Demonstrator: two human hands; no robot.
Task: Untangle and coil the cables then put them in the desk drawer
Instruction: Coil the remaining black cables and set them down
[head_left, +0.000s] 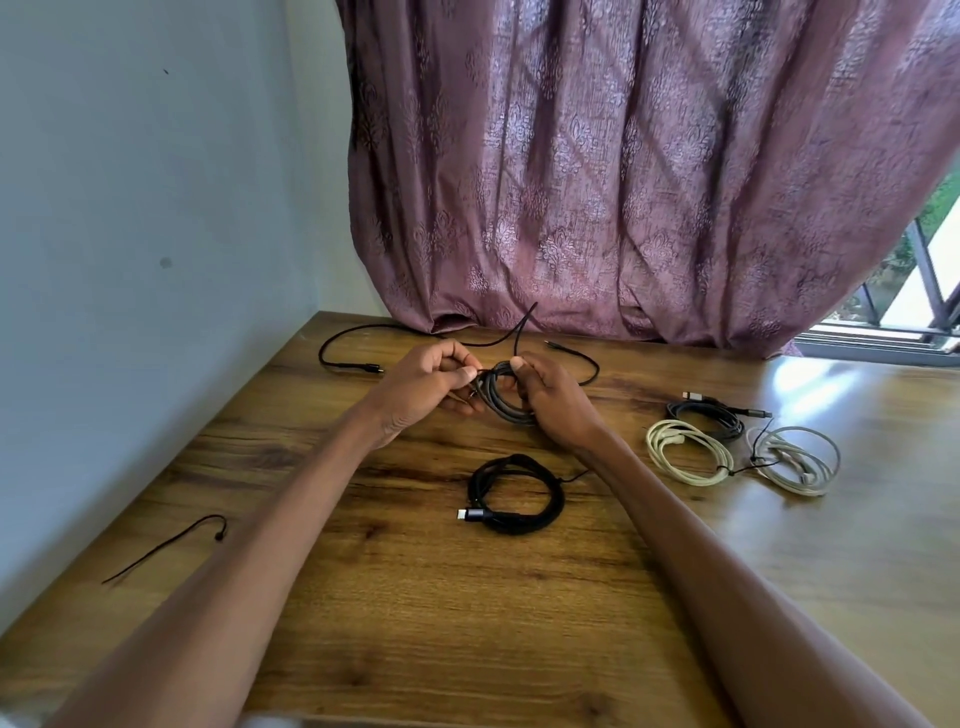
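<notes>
Fingers of both hands close on a dark grey coil (506, 397) held just above the table (415, 597), a little above the middle of the frame. The left hand (423, 387) pinches the strands at the coil's left edge between thumb and curled fingers; the right hand (553, 397) wraps its grip round the right side of the loops, thumb on top. Loose tails (519, 332) of black cable rise from the coil toward the curtain (623, 182) and trail over the table: one runs left in a long bend to a plug (371, 369) at upper left of the table, another curves right and back down behind the right hand.

Below the hands, near the middle of the frame, lies a black coil (514, 493) with a silver plug at its lower left. To the right of the right forearm sit three more coils, close together: a dark one (711, 418) farthest back, a cream one (688, 452) in front of it, and a pale grey one (797, 460) at the far right. A thin black tie (748, 465) lies across the two light coils. At lower left of the frame a thin black cord (166, 545) lies alone beside the left forearm, near the wall (130, 234). At the right edge, a barred window (919, 280) shows past the curtain.
</notes>
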